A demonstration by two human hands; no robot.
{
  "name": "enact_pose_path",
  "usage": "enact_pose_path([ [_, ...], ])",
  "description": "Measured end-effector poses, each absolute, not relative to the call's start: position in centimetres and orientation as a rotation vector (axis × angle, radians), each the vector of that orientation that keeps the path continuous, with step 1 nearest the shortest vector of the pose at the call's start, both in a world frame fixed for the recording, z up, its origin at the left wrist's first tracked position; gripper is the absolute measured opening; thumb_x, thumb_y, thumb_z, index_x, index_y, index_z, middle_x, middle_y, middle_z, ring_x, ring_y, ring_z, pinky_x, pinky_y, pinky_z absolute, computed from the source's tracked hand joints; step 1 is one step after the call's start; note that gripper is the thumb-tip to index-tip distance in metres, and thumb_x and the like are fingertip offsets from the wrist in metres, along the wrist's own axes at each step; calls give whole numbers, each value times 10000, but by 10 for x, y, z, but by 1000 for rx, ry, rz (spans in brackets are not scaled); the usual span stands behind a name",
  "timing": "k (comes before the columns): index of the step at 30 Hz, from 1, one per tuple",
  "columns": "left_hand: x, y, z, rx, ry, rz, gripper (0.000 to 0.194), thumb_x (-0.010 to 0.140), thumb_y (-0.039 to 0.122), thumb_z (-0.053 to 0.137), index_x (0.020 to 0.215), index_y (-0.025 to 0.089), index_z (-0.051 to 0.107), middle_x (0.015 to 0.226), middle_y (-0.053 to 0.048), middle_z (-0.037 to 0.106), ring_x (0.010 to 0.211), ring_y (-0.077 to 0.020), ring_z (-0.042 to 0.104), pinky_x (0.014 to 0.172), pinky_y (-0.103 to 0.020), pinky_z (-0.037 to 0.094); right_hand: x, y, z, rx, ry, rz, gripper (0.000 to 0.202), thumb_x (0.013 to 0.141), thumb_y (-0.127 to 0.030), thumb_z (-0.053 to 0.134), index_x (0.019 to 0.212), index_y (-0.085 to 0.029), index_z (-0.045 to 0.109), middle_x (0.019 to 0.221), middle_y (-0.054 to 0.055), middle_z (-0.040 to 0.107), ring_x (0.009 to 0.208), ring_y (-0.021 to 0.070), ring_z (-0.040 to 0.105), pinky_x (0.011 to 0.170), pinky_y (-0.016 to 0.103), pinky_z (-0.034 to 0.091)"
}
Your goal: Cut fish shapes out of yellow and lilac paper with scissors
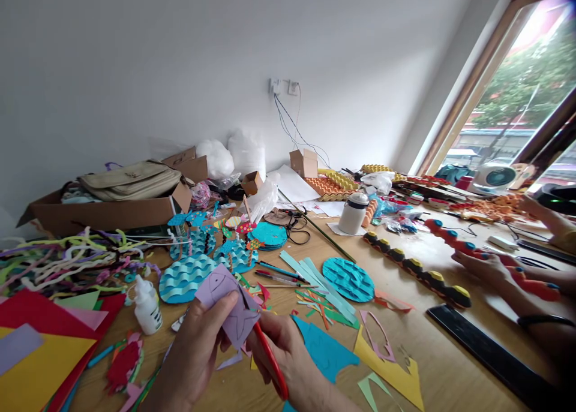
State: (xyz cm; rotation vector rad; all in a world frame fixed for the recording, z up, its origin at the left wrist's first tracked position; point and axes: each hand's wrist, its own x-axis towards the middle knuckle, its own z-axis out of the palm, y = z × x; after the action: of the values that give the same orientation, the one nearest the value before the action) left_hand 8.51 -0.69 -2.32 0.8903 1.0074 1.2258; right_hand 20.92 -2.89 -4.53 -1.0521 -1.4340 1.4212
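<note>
My left hand (202, 340) pinches a piece of purple paper (227, 307) with a fish outline drawn on it in dark pen. My right hand (285, 346) is closed round red-handled scissors (271, 361). The blades meet the right edge of the purple paper; how far they cut in I cannot tell. Just right of my right hand lies blue paper (324, 346) with a curved cut edge. Beyond the hands are a blue disc with wavy strips (184, 278) and several pens (283, 276). A white glue bottle (147, 307) stands to the left.
Coloured sheets (54, 352) and pipe cleaners (90, 262) cover the left side. A cardboard box (103, 214) stands behind them. Yellow paper offcuts (391, 370) and a black phone-like slab (486, 346) lie right. A co-worker's hand (488, 274) holds a painted egg-carton strip (454, 238).
</note>
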Motion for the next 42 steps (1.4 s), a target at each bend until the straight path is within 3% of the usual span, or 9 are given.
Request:
enact_pose_path([
  [15,83,-6,-26,899,1020,1268,205,638,360,696,623,196,575,459,67,517,404,-96,433,417,-209,349,209,-28,-48,-1085,-1412,1446,338,791,-402,489,557,-175,397,450,-74,320,385,38,302,371,153,241],
  [23,88,-7,-23,834,999,1317,203,575,312,744,631,196,588,523,68,556,485,-97,484,483,-190,400,208,-27,-52,-1120,-1364,1455,333,776,-432,493,578,-170,443,436,-69,375,373,47,348,370,157,279],
  [28,85,-8,-25,847,978,1256,194,630,330,711,632,204,563,489,74,535,434,-85,452,464,-195,371,208,-27,-54,-1134,-1344,1458,349,770,-463,501,590,-166,459,448,-69,376,380,45,343,368,156,281],
  [34,83,-5,-30,834,971,1222,192,638,343,711,691,210,582,486,70,551,418,-95,463,450,-208,363,207,-28,-51,-1141,-1338,1456,297,748,-400,490,568,-168,455,405,-75,355,348,43,324,347,154,258],
  [42,83,-7,-24,812,967,1237,198,609,316,721,622,204,558,454,74,529,394,-90,445,419,-206,345,209,-28,-48,-1121,-1360,1452,263,735,-360,480,559,-169,444,400,-79,325,351,42,308,339,148,227],
])
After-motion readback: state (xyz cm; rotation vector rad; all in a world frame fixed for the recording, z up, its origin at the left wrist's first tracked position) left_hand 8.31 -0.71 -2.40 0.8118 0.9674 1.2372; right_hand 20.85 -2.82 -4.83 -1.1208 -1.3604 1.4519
